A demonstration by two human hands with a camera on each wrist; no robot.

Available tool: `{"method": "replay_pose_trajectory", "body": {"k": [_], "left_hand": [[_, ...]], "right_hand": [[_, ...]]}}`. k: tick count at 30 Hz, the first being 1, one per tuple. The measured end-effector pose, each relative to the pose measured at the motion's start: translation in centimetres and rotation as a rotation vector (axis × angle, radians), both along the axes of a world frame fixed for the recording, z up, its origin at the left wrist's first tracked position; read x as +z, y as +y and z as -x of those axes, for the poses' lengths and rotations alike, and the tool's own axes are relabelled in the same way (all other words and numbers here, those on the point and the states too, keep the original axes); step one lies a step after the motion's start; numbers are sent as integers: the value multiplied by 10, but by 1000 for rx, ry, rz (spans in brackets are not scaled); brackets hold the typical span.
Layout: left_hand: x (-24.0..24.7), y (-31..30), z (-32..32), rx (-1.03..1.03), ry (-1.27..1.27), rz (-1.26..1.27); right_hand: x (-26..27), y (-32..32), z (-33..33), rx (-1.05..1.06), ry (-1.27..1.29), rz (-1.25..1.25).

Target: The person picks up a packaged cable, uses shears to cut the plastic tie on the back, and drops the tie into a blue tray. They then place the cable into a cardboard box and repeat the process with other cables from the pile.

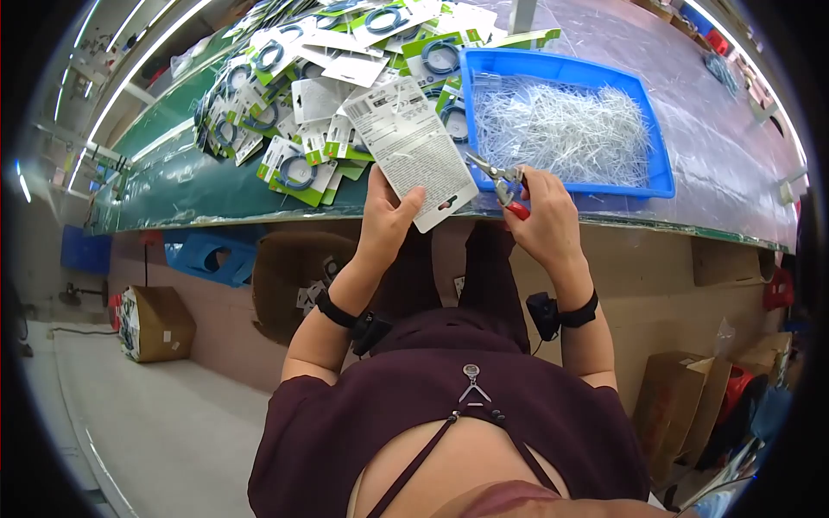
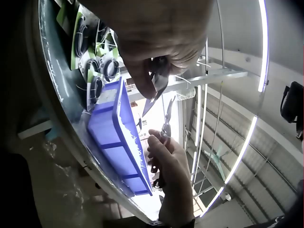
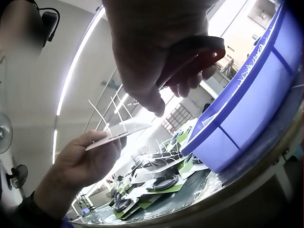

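The left hand [image 1: 388, 217] pinches a white printed card [image 1: 417, 154] near its hanging-hole end, back side up in the head view. In the right wrist view thin clear strips stick up from the card [image 3: 118, 136] that the left hand [image 3: 85, 159] holds. Fingers of the right hand [image 1: 547, 214] curl round red-handled pliers or cutters [image 1: 501, 179], whose metal jaws point toward the card without visibly touching it. The left wrist view shows the right hand [image 2: 173, 175] with the metal tool [image 2: 166, 124] upright.
A blue tray [image 1: 566, 65] full of clear thin strips [image 1: 561, 129] stands beyond the right hand. Piled carded coiled cables [image 1: 298, 171] cover the green table [image 1: 190, 194] at the left. Cardboard boxes [image 1: 160, 324] stand on the floor, with a blue plastic thing [image 1: 211, 257] under the table.
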State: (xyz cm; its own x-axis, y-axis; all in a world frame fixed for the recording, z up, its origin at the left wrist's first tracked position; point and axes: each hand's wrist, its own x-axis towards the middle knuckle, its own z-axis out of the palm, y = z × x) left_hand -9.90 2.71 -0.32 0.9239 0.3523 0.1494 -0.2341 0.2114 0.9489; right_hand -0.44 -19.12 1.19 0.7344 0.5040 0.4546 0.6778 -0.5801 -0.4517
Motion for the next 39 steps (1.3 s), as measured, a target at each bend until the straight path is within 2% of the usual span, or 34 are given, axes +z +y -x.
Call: {"method": "replay_pose_trajectory", "body": {"k": [2, 6, 10, 20, 23, 24, 27, 32, 39], "left_hand": [[7, -9, -10, -31, -21, -110], [4, -28, -26, -138, -58, -169], [4, -41, -35, -224, -58, -159], [1, -61, -70, -278, -39, -131], [-4, -61, -79, -290, -31, -151], [-9, -60, -82, -278, -17, -193], [-15, -60, -87, -248, 10, -276], [-14, -67, -80, -269, 5, -256], [-11, -68, -74, -331, 65, -287]], "right_hand": [[4, 0, -4, -46, -31, 21], [7, -13, -10, -130, -35, 43], [3, -25, -14, -181, -10, 68], [-11, -48, -43, -207, 96, 85], [-7, -51, -49, -220, 468, 189], [-8, -51, -47, -224, 468, 188], [-12, -47, -40, -214, 113, -59], [-3, -39, -45, -236, 81, -33], [2, -35, -45, -203, 219, -7]]}}
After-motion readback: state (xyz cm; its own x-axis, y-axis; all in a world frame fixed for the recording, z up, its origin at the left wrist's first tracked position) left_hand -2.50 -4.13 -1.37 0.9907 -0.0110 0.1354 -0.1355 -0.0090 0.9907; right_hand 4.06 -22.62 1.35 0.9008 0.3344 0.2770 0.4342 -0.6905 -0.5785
